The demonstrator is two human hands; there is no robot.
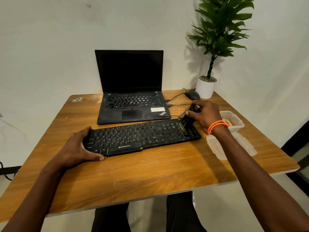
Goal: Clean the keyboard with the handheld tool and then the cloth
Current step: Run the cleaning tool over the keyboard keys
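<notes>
A black keyboard [142, 136] lies across the middle of the wooden table [150, 173]. My left hand [78, 148] grips its left end, thumb along the front edge. My right hand [205, 114] is closed around a small black handheld tool [188, 118], whose brush end rests on the keys at the keyboard's far right corner. A cloth shows dimly inside the clear plastic box [234, 121] just right of my right wrist.
An open black laptop [132, 97] stands behind the keyboard, with cables running to its right side. A black mouse [192, 95] and a white potted plant [206, 87] sit at the back right. A clear lid [215, 148] lies beside the keyboard's right end.
</notes>
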